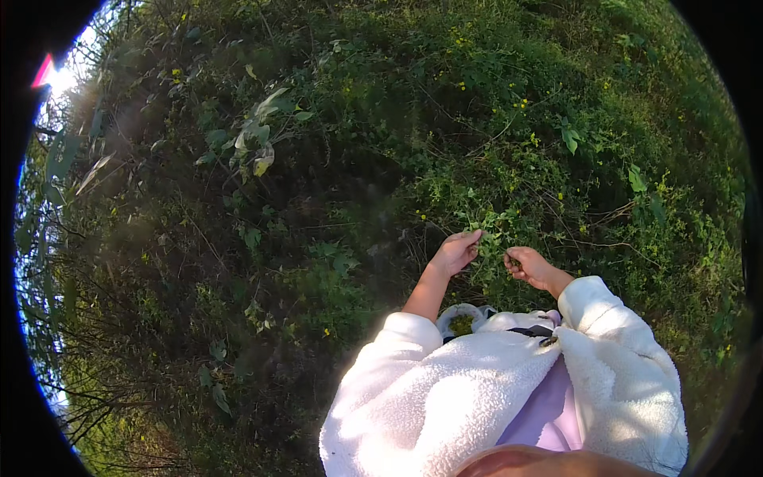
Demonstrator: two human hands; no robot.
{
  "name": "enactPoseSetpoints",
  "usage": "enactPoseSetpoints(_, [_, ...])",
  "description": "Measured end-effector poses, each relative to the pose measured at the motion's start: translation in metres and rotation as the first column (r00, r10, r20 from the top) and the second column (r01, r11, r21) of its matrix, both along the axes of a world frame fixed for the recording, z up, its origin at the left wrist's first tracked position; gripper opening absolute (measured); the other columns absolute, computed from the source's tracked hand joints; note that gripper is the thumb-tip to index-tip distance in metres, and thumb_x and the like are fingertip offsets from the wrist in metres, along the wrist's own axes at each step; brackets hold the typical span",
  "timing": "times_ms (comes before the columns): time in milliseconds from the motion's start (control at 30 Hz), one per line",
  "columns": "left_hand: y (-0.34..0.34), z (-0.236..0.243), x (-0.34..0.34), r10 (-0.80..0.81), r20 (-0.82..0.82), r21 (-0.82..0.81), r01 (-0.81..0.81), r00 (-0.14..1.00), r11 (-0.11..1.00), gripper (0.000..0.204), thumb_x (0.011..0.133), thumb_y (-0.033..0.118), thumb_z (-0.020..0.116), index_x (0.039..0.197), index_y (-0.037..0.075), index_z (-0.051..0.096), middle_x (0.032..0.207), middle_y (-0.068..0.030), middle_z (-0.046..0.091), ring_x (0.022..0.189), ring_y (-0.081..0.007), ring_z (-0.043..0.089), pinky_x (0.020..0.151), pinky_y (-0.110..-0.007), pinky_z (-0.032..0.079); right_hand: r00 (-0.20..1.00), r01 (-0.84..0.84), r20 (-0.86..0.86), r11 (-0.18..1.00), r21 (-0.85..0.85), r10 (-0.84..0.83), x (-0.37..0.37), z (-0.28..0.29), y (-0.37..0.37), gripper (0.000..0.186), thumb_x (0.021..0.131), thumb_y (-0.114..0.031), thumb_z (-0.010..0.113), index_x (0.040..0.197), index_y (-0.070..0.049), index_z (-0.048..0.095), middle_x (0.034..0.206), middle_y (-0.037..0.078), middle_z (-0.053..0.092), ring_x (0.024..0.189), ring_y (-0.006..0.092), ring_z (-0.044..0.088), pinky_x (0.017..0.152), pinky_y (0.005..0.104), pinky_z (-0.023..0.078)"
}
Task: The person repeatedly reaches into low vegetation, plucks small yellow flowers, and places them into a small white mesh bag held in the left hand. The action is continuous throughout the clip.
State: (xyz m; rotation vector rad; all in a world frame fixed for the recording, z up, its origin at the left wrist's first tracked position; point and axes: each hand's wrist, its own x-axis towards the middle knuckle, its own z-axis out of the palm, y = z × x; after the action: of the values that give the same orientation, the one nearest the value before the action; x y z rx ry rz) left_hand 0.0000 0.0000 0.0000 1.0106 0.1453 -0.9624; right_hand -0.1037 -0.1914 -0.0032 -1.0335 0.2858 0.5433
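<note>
My left hand (458, 253) is closed, its thumb and fingers pinching a leafy green stem (494, 226) among the bushes in front of me. Just to the right, my right hand (528, 266) has its fingers curled together beside the same foliage; whatever lies in them is too small or hidden to make out. Below my left wrist, against my body, hangs a pale bag (480, 313) with small yellow-green pieces (460, 324) inside. White fleecy sleeves cover both my forearms up to near the wrists.
Dense green plants with small yellow flowers (520, 104) surround me. Larger broad leaves (256, 137) stand at the upper left, and a thin dry twig (612, 243) crosses at right. Bright sun (61, 79) glares at the far left edge.
</note>
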Motion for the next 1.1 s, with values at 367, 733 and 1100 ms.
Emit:
enactPoseSetpoints(367, [-0.013,0.004,0.008,0.12,-0.217,-0.36,-0.194,0.969,0.912,0.019,0.087,0.017,0.049,0.095,0.0,0.053,0.078,-0.0032,0.051,0.066,-0.0116,0.047,0.055,-0.021,0.042,0.982,0.09,0.154,0.99,0.108,-0.106,-0.004,0.005,-0.014,0.024,0.09,-0.023,0.039,0.076,-0.005,0.047,0.069,0.001,0.041,0.055,0.0053,0.034,0.042,0.0174,0.026])
enactPoseSetpoints(733, [-0.021,0.009,0.005,0.157,-0.12,-0.188,-0.178,0.98,0.966,0.011,0.085,0.018,0.052,0.088,0.007,0.053,0.077,-0.0017,0.056,0.068,-0.0127,0.053,0.06,-0.025,0.046,0.962,0.175,0.177,0.966,0.189,-0.209,0.016,0.042,0.004,0.022,0.089,-0.022,0.041,0.075,-0.006,0.046,0.067,-0.001,0.041,0.054,0.0046,0.032,0.04,0.016,0.025])
enactPoseSetpoints(1100, [-0.046,-0.002,0.005,0.055,-0.101,-0.133,-0.068,0.993,0.989,0.013,0.083,0.02,0.055,0.078,0.008,0.053,0.071,-0.0029,0.057,0.069,-0.017,0.054,0.065,-0.032,0.043,0.993,0.101,0.063,0.992,-0.076,-0.096,0.023,0.013,0.023,0.022,0.085,-0.024,0.047,0.076,-0.005,0.05,0.064,-0.001,0.044,0.049,0.0047,0.037,0.038,0.0175,0.026])
